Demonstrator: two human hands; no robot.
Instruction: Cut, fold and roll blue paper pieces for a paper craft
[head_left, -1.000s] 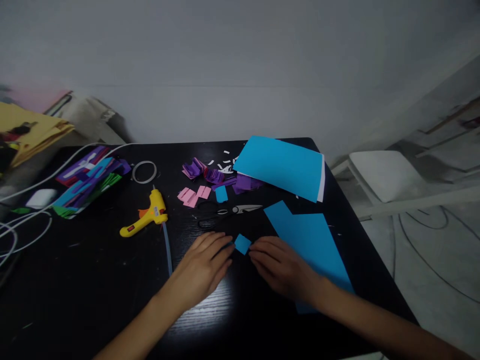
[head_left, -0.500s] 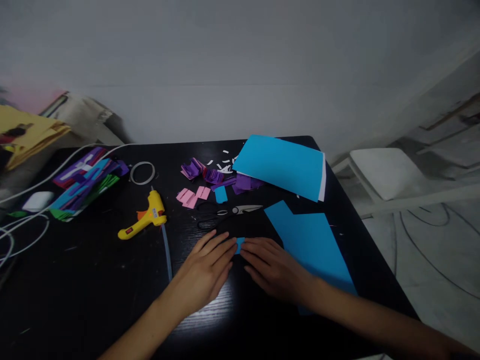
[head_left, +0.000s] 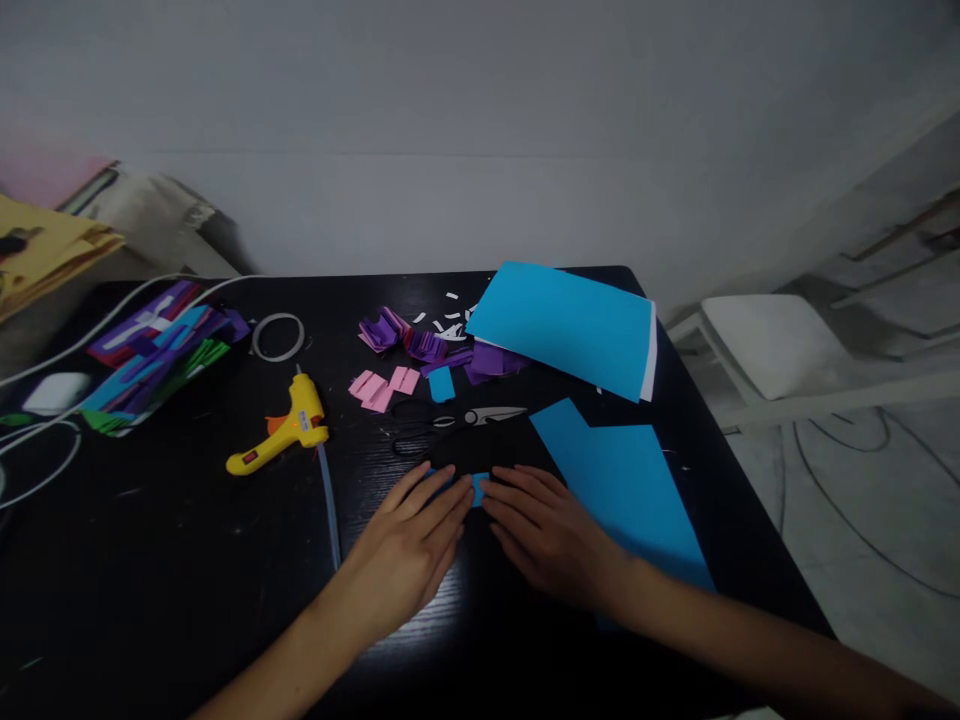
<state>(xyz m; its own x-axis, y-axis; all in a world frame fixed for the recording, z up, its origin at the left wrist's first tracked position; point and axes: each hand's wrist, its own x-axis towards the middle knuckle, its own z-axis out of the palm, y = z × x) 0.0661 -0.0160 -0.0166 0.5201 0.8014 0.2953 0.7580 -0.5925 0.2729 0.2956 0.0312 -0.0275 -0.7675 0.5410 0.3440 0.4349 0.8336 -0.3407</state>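
A small piece of blue paper point(head_left: 480, 489) lies on the table, mostly covered by my fingers. My left hand point(head_left: 409, 535) presses flat on its left part, fingers stretched out. From the other side my right hand point(head_left: 540, 535) rests on it with fingers extended and fingertips close to the left ones. Just beyond the hands are scissors point(head_left: 495, 414) with black handles, pointing right. A larger cut sheet of blue paper point(head_left: 626, 480) reaches under my right forearm.
A yellow hot glue gun point(head_left: 289, 425) with a glue stick lies left, near a grey ring point(head_left: 278, 338). Pink folded papers point(head_left: 382, 388), purple folded strips point(head_left: 382, 330) and white scraps point(head_left: 452, 330) lie behind the scissors. Stacked blue sheets point(head_left: 566, 325) sit at the back right.
The view has shifted slightly. My hands stay on the small blue paper with barely any movement; a bit more blue shows by the left fingertips.
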